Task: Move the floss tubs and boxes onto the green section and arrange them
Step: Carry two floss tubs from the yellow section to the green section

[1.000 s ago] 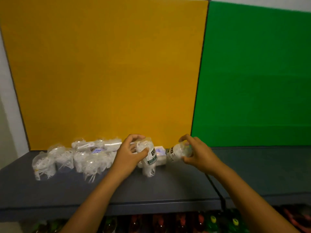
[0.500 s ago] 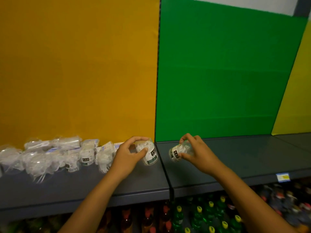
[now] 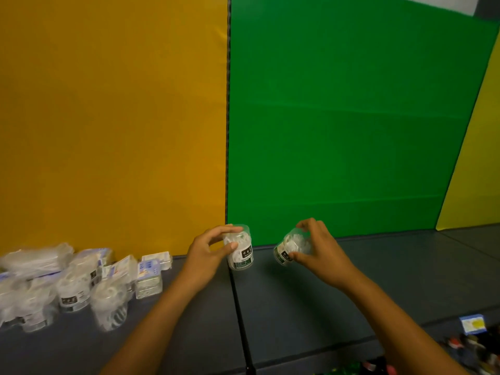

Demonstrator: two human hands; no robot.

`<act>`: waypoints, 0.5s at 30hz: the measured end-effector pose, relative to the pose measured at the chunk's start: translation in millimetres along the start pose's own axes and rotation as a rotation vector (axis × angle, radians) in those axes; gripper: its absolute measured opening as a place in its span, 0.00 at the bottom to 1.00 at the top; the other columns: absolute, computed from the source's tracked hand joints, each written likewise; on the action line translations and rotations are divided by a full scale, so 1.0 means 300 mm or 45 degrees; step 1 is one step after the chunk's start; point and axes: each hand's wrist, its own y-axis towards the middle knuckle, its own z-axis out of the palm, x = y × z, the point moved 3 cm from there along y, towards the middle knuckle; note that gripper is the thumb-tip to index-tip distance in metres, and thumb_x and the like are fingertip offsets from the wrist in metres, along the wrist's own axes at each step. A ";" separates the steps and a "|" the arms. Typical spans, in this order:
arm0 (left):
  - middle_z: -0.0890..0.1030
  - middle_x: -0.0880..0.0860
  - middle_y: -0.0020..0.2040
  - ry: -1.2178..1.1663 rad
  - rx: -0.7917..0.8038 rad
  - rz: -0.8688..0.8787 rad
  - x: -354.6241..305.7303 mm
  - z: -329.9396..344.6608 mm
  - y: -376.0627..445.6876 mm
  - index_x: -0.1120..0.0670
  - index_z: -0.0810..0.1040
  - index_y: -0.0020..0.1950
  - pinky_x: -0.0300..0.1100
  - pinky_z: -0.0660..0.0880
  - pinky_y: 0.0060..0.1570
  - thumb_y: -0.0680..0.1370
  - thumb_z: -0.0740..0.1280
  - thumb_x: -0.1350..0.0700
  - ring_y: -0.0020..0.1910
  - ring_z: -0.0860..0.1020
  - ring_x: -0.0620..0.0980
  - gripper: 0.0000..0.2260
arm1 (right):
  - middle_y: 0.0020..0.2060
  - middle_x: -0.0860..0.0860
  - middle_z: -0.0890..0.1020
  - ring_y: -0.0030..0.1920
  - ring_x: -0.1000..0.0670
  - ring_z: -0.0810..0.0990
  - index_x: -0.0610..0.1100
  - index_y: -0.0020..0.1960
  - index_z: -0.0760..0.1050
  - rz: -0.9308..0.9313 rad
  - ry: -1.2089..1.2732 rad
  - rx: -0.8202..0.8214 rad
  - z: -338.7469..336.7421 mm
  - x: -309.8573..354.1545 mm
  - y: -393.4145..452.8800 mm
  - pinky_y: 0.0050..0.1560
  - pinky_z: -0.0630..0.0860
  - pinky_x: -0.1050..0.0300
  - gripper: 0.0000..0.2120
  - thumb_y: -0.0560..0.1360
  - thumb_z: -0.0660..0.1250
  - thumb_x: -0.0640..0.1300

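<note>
1. Carrying one clear floss tub in each hand, the person has both just in front of the green panel (image 3: 351,131), the landmark here.
2. The left hand (image 3: 208,253) curls fingers and thumb round an upright tub (image 3: 240,253) near the panel's left edge; the right hand (image 3: 319,253) pinches a tilted tub (image 3: 290,249) further along it.
3. To do this well, I'd say right the tilted tub first, then set both down on the grey shelf (image 3: 378,280) close under the panel, labels outward, side by side.
4. Each tub is transparent, packed with white floss picks, with a dark label band low down.
5. More tubs and boxes (image 3: 81,280) wait well left of the panel, under the orange board (image 3: 108,117).
</note>
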 end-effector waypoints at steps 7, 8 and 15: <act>0.78 0.51 0.61 -0.090 0.021 -0.064 0.154 0.083 0.202 0.59 0.80 0.57 0.28 0.75 0.45 0.75 0.66 0.69 0.59 0.75 0.43 0.12 | 0.56 0.50 0.71 0.55 0.50 0.75 0.51 0.63 0.69 0.034 0.124 -0.024 0.057 -0.150 0.199 0.53 0.75 0.59 0.29 0.68 0.78 0.45; 0.78 0.52 0.61 -0.087 0.024 -0.071 0.186 0.094 0.221 0.59 0.80 0.56 0.28 0.75 0.45 0.75 0.66 0.69 0.60 0.75 0.44 0.12 | 0.56 0.50 0.72 0.55 0.51 0.75 0.50 0.63 0.69 0.033 0.156 -0.053 0.075 -0.172 0.213 0.52 0.75 0.61 0.29 0.67 0.78 0.45; 0.76 0.50 0.62 -0.086 -0.094 -0.238 0.364 0.192 0.289 0.55 0.81 0.53 0.29 0.76 0.43 0.75 0.66 0.70 0.59 0.75 0.45 0.13 | 0.57 0.56 0.75 0.54 0.56 0.77 0.51 0.63 0.67 0.198 0.489 -0.103 0.201 -0.336 0.284 0.50 0.75 0.64 0.31 0.66 0.79 0.42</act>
